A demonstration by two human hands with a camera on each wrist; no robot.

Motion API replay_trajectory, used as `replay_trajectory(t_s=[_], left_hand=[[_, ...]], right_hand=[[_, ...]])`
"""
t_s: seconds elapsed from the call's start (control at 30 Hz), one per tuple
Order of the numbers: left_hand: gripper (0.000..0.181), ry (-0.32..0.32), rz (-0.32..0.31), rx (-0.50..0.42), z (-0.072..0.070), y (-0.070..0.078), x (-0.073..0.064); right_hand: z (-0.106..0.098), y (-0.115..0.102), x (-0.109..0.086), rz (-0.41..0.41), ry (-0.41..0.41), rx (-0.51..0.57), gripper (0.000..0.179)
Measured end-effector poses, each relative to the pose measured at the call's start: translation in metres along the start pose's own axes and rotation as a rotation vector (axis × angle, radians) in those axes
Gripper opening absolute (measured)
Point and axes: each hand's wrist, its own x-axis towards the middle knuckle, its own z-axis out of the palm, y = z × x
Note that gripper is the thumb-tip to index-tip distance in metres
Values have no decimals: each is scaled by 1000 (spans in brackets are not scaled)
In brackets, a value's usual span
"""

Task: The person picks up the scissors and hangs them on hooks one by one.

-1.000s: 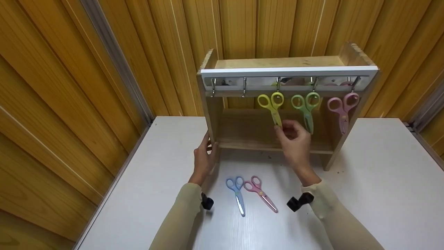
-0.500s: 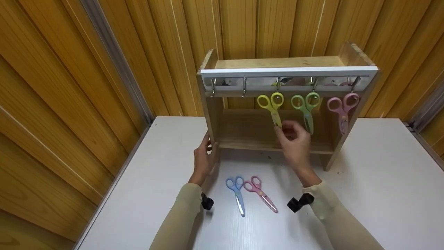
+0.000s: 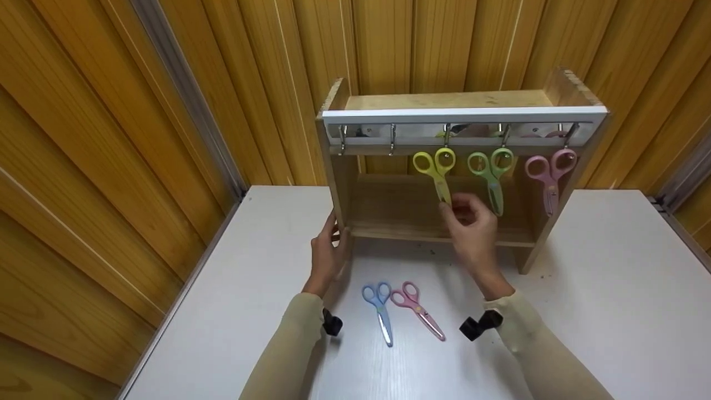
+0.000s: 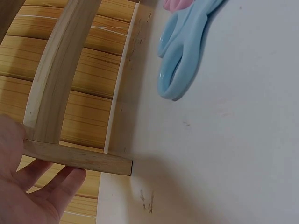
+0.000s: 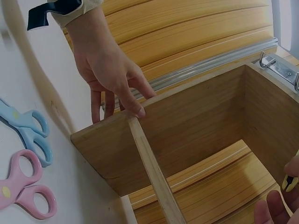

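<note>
The yellow scissors [image 3: 440, 179] hang just above the right hand [image 3: 473, 230], the right-hand loop on a hook [image 3: 446, 135] — that hand pinches their blade end, thumb and fingertips drawn together. Just right of it hang green scissors [image 3: 493, 179], with pink scissors [image 3: 550, 183] farther right. Well to its left, the left hand [image 3: 328, 255] grips the low front edge of the wooden rack [image 3: 400, 205], its fingers curled around the side panel. Nearer the person than both hands, between the forearms, blue scissors [image 3: 383, 315] and a second pink pair [image 3: 419, 310] lie on the white table [image 3: 250, 278].
</note>
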Motion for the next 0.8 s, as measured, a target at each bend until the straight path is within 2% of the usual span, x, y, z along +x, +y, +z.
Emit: replay_trajectory(t_s=[0.2,0.63,0.8], left_hand=[[61,9,0,18,1,0,0],[62,7,-6,8,1,1,-1],[61,12,13,0,1,-1,0]], right_hand=[[0,1,1,-31,18,5,15],[-2,5,0,-18,8,-7,16],[-3,7,-1,-22,-1,-1,16]])
